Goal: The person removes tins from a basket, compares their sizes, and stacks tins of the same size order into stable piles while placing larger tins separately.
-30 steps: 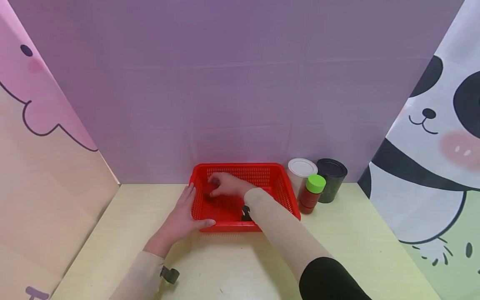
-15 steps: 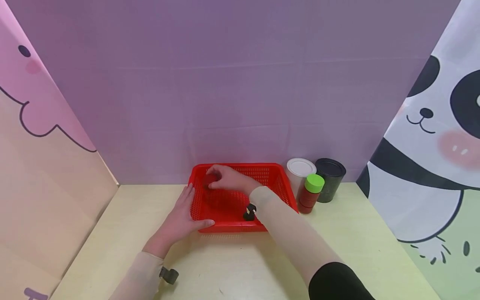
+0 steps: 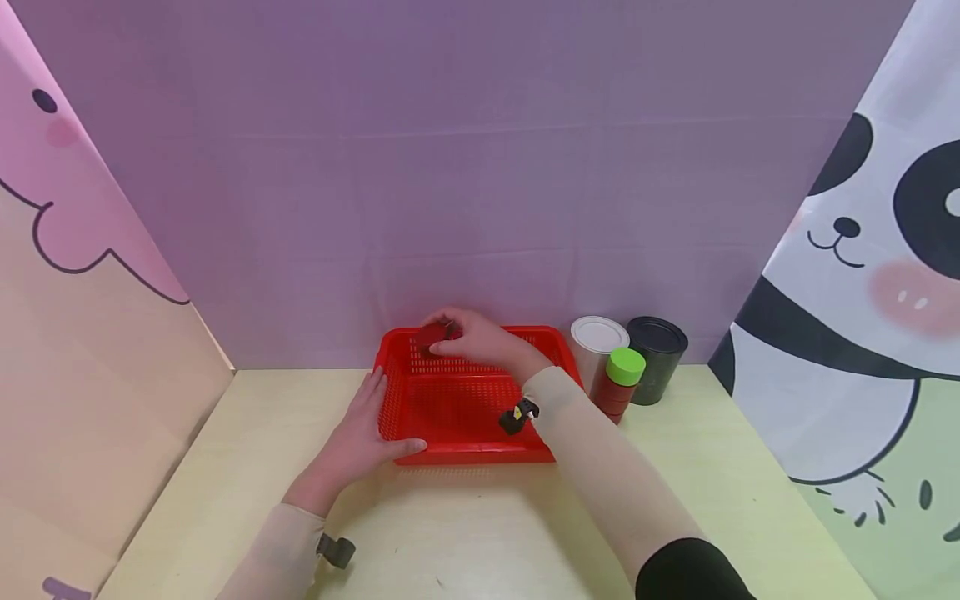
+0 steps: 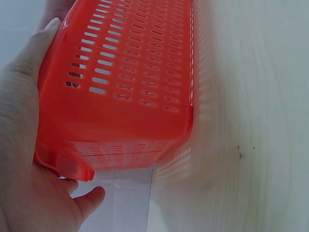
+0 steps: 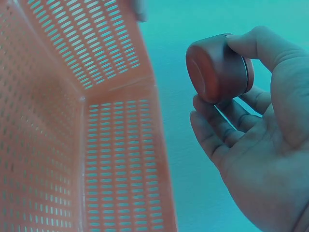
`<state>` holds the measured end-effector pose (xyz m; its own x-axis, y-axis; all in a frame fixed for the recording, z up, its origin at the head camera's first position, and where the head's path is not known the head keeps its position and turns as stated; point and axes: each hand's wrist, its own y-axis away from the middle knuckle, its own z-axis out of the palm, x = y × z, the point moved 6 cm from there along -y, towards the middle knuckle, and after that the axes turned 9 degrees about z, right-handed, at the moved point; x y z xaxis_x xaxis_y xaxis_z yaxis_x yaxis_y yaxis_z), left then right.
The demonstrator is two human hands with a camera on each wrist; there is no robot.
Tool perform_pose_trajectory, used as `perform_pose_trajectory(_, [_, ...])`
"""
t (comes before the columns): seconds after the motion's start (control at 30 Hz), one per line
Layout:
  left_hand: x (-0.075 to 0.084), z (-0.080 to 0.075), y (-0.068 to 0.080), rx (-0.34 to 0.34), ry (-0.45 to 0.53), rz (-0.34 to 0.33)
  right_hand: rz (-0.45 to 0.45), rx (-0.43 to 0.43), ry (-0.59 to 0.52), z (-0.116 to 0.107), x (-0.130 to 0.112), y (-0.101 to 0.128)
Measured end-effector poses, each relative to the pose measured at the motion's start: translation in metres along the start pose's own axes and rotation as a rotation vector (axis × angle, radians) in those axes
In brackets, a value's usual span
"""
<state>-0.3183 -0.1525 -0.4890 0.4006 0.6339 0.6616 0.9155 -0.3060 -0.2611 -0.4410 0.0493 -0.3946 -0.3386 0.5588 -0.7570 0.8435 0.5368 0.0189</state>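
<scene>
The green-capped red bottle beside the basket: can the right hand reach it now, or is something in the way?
Probably not at once: the right hand already holds a small red tin. The path to the green-capped bottle looks free past the basket rim.

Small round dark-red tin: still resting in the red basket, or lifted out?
Lifted: the right hand pinches the small round dark-red tin above the red perforated plastic basket.

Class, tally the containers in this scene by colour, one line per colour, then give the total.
Red: 3, the basket, the small round tin and the green-capped stacked jar
White: 1, the can
Black: 1, the can
Total: 5
</scene>
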Motion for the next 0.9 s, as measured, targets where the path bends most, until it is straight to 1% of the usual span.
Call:
perform_pose_trajectory(0.2, [0.002, 0.0, -0.001, 0.001, 0.015, -0.002, -0.018, 0.029, -0.002, -0.013, -0.003, 0.012])
perform_pose_trajectory(0.4, [0.0, 0.0, -0.002, 0.004, 0.023, -0.015, -0.01, 0.067, -0.023, -0.023, -0.001, 0.023])
perform_pose_trajectory(0.7, [-0.002, 0.002, -0.003, 0.004, 0.024, -0.033, -0.032, 0.176, -0.102, -0.033, 0.0, 0.048])
perform_pose_trajectory(0.9, [0.0, 0.001, -0.004, 0.001, 0.011, -0.042, -0.009, 0.243, -0.149, -0.038, 0.001, 0.066])
